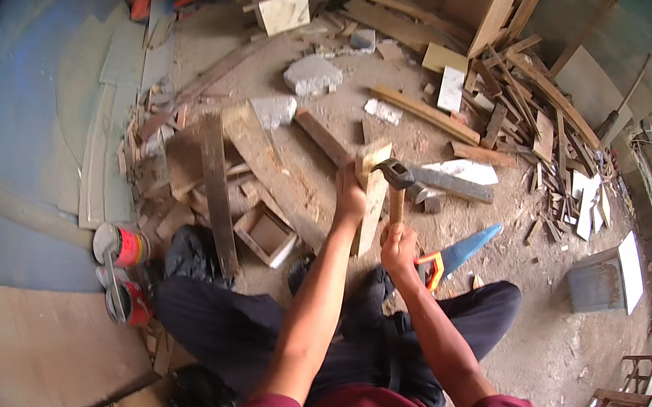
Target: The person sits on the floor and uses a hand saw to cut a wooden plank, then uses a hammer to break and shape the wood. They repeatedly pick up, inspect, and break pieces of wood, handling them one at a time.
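My left hand [350, 194] is closed round the upper part of a pale piece of wood [375, 194], which stands tilted in front of me. A claw hammer is in my right hand [397, 247], its fingers wrapped low on the wooden handle [397, 208]. The dark hammer head [397, 173] is at the wood's upper end, its curved claw against or just over the wood; I cannot tell which. Beside my right forearm lies a handsaw [468, 252] with an orange and black handle and a bluish blade.
Long boards [270, 165] and a small open wooden box [265, 234] lie ahead to the left. Paint cans [128, 246] stand at far left. Scrap wood [541, 117] is heaped at right, near a grey container [598, 285]. Concrete chunks [313, 76] lie farther ahead.
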The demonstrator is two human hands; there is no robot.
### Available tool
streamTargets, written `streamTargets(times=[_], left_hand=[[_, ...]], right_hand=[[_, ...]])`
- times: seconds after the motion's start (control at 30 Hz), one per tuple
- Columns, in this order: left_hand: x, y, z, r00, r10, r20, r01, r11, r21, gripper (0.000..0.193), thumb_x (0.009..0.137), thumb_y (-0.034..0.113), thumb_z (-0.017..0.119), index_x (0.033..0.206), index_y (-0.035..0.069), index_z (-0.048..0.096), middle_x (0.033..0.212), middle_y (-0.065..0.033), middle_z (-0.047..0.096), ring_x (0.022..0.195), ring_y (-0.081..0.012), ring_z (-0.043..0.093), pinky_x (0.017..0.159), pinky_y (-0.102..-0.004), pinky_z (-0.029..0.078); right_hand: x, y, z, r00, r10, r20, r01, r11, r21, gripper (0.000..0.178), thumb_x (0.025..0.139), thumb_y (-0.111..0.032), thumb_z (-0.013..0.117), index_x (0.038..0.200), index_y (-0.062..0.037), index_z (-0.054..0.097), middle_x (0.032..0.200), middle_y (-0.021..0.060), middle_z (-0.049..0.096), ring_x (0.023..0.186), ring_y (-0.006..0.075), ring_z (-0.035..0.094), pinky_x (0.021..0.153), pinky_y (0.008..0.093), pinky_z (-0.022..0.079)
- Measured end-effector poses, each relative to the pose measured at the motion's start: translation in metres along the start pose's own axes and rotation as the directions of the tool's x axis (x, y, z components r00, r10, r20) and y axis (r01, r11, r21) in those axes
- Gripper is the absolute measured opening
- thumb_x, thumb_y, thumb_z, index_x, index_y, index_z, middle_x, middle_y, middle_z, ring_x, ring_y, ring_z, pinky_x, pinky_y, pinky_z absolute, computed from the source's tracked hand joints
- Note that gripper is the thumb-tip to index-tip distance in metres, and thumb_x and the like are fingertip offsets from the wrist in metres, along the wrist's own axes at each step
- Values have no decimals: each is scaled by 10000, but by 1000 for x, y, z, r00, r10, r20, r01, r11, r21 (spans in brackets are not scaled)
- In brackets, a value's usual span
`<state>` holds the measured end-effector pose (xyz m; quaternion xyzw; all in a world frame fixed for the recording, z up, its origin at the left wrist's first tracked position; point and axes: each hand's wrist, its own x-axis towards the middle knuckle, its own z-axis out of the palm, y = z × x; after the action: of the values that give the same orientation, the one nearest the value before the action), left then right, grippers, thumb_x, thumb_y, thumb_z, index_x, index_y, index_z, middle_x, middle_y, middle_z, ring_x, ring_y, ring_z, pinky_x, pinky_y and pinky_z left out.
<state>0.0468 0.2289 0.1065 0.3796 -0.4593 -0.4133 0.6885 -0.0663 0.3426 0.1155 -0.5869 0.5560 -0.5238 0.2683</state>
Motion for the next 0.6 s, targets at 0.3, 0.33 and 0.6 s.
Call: streamTargets(times=[0.3, 0.33, 0.6], left_hand=[[-2, 24, -15, 981, -152, 116, 181, 936, -303, 421, 957, 307, 380, 996, -14, 649, 800, -92, 665, 651, -167, 633, 577, -297, 507], [-1, 25, -13, 980, -134, 144, 172, 937, -304, 334, 946, 228, 419, 969, -4, 658, 774, -77, 659, 666, -151, 631, 579, -293, 506], [-8, 62, -6, 992, -120, 45, 127, 967, -219, 445, 972, 293, 338, 967, -29, 645, 799, -77, 668, 669, -161, 637, 589, -309, 516]], right_hand=[[16, -107, -21, 993, -101, -62, 118, 848, 517, 837, 750, -915, 285, 687, -86, 379, 522, 0, 335, 473, 102, 328, 440, 274, 238], [16, -101, -18, 984, -146, -101, 178, 829, 530, 817, 784, -883, 297, 666, -79, 385, 510, 10, 342, 462, 120, 334, 435, 292, 238], [-6, -33, -6, 989, 137, 52, -144, 975, 170, 690, 936, -637, 389, 586, -46, 450, 487, 18, 416, 452, 112, 429, 430, 325, 324]])
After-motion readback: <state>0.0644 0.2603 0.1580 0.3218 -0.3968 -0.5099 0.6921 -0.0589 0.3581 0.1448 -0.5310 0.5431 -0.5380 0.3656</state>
